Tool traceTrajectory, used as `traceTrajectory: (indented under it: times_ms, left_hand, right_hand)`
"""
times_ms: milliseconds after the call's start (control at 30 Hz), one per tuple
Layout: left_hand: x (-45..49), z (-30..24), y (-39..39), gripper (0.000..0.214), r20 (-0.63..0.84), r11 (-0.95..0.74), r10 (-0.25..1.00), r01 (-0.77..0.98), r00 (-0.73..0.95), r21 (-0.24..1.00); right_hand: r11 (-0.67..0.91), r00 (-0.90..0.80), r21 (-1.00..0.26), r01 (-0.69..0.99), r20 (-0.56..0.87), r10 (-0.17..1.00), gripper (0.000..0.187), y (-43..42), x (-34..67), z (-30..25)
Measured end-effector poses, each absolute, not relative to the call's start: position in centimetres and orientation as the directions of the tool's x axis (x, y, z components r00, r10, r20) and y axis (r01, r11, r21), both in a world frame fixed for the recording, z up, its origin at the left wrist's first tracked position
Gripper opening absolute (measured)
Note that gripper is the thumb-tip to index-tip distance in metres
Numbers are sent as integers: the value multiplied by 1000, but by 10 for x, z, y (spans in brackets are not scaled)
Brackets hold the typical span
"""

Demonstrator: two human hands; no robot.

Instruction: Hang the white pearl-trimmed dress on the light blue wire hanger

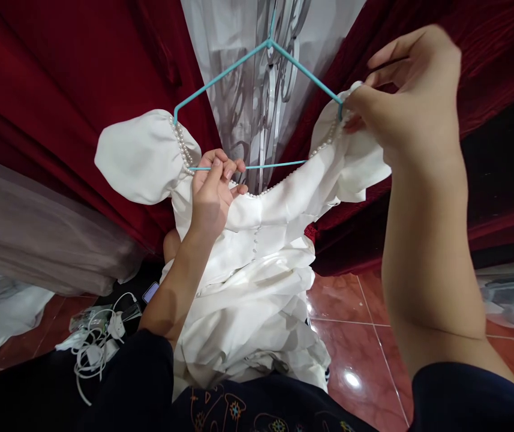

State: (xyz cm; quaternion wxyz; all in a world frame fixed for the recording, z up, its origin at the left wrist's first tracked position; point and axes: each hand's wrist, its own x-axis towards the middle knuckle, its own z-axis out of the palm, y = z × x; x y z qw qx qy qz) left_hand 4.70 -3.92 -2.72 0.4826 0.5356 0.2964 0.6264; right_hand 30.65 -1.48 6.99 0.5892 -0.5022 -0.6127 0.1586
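A white dress (239, 258) with puff sleeves and a pearl-beaded neckline hangs on a light blue clothes hanger (223, 75) and drapes down over my lap. My left hand (214, 195) is closed at the hanger's lower bar, just inside the left puff sleeve (135, 156); its fingers curl over the bar. Raised at the right, my right hand (412, 99) pinches the dress near the shoulder, where the hanger's right end meets the other puff sleeve (364, 165). The fingertips there are partly hidden by the fabric.
Dark red curtains (81, 72) hang on both sides, with sheer white fabric (239, 90) between them. White cables (92, 354) and a phone (150, 292) lie at the lower left. Red tiles (342, 300) cover the floor. Pale fabric (36, 210) hangs at the left.
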Motion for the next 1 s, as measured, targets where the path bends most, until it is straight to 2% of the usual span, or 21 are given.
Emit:
traceTrajectory:
  times_ms: [33, 67, 100, 167, 200, 233, 300, 367, 500, 567, 633, 700, 767, 800, 900, 1000]
  left_hand:
    - [47, -27, -40, 22, 389, -366, 921, -284, 28, 886]
    - [48, -27, -40, 22, 392, -373, 920, -280, 16, 885]
    - [48, -27, -41, 21, 396, -380, 918, -276, 4, 883]
    - [49, -26, -41, 17, 399, -385, 917, -278, -6, 880]
    - [49, -26, -42, 15, 400, -385, 917, -287, -9, 877]
    - [49, -26, -42, 13, 402, -386, 916, -299, -9, 873]
    - [50, -26, -42, 12, 407, -386, 913, -314, 2, 867]
    - [50, -27, -43, 13, 407, -384, 914, -300, 14, 873]
    - [44, -30, -43, 20, 409, -398, 911, -161, 47, 903]
    - [38, -32, -45, 24, 451, -459, 885, 55, 115, 887]
    - [32, -33, -48, 26, 493, -559, 829, 372, 263, 741]
    - [27, -32, -52, 29, 468, -642, 763, 601, 445, 475]
    - [25, -30, -57, 34, 407, -683, 717, 685, 566, 253]
    - [25, -29, -58, 36, 386, -695, 701, 696, 600, 181]
    - [24, -25, -58, 29, 389, -739, 638, 670, 664, 68]
    - [21, -21, -53, 19, 530, -764, 579, 639, 620, 88]
  right_hand:
    - [407, 227, -837, 365, 504, 833, 31, -18, 303, 69]
    - [426, 268, -845, 322, 513, 815, 32, -23, 299, 67]
    - [499, 303, -807, 317, 585, 753, 31, -28, 295, 62]
    - [668, 236, -630, 396, 773, 589, 27, -41, 285, 46]
    - [710, 144, -539, 452, 830, 539, 23, -46, 280, 35]
    - [726, 20, -473, 499, 844, 537, 19, -50, 275, 23]
    - [728, -262, -345, 592, 772, 579, 24, -52, 266, -4]
    - [699, -365, -245, 672, 712, 600, 33, -50, 260, -27]
    - [640, -256, -242, 729, 771, 583, 36, -44, 258, -49]
    - [644, -211, -264, 718, 799, 563, 35, -44, 259, -50]
    - [650, -214, -258, 715, 804, 555, 36, -44, 258, -50]
    - [650, -228, -231, 724, 809, 542, 37, -42, 256, -51]
    - [648, -241, -192, 737, 822, 517, 38, -40, 254, -53]
    - [652, -251, -174, 738, 826, 505, 40, -39, 254, -54]
    - [667, -299, -153, 729, 806, 511, 44, -39, 257, -54]
    - [679, -332, -171, 713, 771, 543, 44, -43, 264, -48]
